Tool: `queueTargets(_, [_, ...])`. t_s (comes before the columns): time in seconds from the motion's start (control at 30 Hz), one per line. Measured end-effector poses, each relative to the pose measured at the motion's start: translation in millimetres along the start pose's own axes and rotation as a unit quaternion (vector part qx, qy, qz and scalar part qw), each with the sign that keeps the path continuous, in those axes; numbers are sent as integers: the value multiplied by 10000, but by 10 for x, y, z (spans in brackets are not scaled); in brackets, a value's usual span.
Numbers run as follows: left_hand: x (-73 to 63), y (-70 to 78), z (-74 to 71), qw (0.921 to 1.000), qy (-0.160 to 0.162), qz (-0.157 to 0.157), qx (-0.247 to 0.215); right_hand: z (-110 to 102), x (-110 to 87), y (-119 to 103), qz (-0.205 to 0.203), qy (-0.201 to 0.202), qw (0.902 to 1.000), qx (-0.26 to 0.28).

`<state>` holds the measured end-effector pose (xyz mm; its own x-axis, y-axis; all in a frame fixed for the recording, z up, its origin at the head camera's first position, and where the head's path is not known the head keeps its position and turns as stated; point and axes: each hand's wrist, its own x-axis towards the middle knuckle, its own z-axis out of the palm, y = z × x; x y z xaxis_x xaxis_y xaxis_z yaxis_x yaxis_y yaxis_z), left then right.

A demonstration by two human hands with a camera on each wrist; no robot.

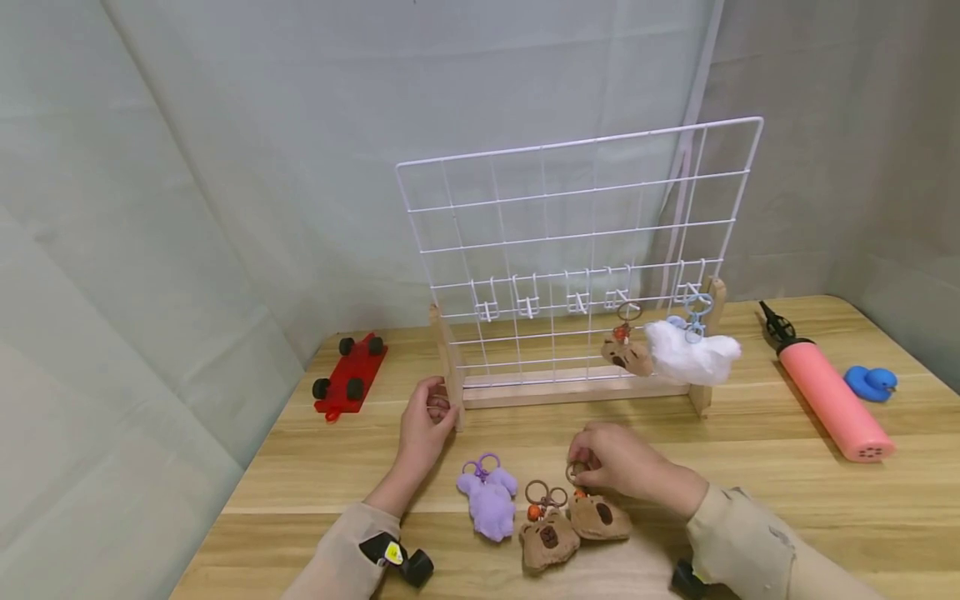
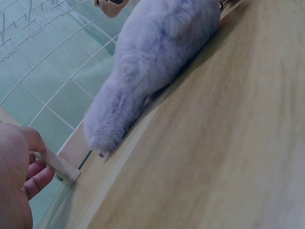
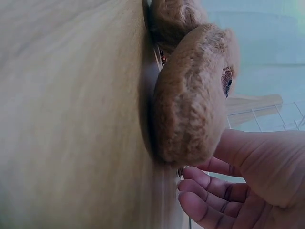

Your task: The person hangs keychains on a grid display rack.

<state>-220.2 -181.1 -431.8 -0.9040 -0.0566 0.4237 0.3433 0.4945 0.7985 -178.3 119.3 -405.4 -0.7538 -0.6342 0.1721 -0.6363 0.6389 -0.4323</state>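
"So, how will that brown plush (image 1: 602,520) handle?"
"Probably light, soft and squashy; its ring (image 1: 568,476) seems the surest hold. It lies on the table (image 1: 757,467), beside its twin (image 1: 549,542)."
"And the hands?"
"The right hand (image 1: 619,460), angled inward, pinches that ring; the left hand (image 1: 423,425), stretched forward, grips the rack leg (image 1: 447,358)."

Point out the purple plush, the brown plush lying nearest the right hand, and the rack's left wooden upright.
Purple plush (image 1: 492,507), head view: middle of its body.
Brown plush (image 1: 597,518) by the right hand (image 1: 621,461), head view: front of its body.
Left wooden upright (image 1: 452,367), head view: about mid-height.
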Motion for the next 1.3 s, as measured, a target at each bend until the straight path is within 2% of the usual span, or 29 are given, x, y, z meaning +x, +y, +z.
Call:
queueTargets(0.2, [3,-5,4,9999,62,61,-61,6,5,4,-21,18,10000,-7])
queueTargets(0.67, [5,7,-1,10000,41,-46,-20,16,8,21,43,-23,9997,224])
queueTargets(1.13, [1,-1,1,10000,1,-92,-9,14,-2,16,-65,42,9996,275])
queueTargets(1.3, [3,-17,4,10000,41,-36,15,5,-1,21,-106,-43,9986,511])
